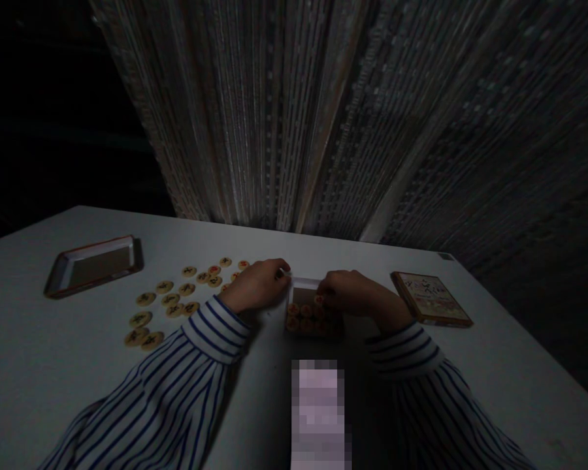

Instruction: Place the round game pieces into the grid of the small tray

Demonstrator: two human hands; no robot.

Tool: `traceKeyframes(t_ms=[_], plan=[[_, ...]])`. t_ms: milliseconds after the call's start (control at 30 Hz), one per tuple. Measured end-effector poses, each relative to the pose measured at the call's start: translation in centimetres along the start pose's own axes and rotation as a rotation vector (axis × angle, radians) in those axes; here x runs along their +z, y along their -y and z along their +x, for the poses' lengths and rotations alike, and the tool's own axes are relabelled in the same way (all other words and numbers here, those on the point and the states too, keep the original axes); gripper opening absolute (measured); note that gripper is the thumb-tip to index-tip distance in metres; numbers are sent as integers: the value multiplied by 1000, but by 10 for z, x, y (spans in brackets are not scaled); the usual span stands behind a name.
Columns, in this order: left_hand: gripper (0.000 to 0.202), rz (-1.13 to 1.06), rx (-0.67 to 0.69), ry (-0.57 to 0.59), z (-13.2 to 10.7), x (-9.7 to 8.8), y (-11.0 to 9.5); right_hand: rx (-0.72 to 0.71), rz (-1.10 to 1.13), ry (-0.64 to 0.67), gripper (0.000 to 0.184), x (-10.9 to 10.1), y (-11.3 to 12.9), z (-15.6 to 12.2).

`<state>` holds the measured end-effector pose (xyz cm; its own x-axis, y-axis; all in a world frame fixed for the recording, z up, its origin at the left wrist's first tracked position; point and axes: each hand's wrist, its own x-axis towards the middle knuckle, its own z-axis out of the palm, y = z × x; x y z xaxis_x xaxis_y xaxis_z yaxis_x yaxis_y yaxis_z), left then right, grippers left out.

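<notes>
Loose pieces (170, 300) lie left of the left hand (257, 285), whose grip I can't make out. At the open box (305, 297), 1 red-marked piece (319, 300), pinched by the right hand (355, 294), could slip if that pinch slackens.

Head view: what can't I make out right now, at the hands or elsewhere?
Right part of the open box between the hands, head view: covered by the right hand, and dim.
Some xiangqi pieces, head view: partly hidden by the left hand.
Fine printing on the decorated flat box, head view: too small and dim.
Bottom centre, head view: masked by a pixelated patch.
</notes>
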<state>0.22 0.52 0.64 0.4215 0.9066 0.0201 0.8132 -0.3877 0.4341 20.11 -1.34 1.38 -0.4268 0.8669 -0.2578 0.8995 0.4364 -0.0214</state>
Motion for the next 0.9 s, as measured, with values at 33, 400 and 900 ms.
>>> traceKeyframes(t_ms=[33, 400, 900], plan=[[33, 0, -1, 1, 0, 0, 0, 1, 1, 1, 28, 0, 0, 0], [27, -101, 32, -111, 3, 1, 5, 92, -79, -313, 28, -17, -1, -8], [23, -271, 88, -288, -6, -32, 2, 89, 25, -694, 31, -32, 15, -21]])
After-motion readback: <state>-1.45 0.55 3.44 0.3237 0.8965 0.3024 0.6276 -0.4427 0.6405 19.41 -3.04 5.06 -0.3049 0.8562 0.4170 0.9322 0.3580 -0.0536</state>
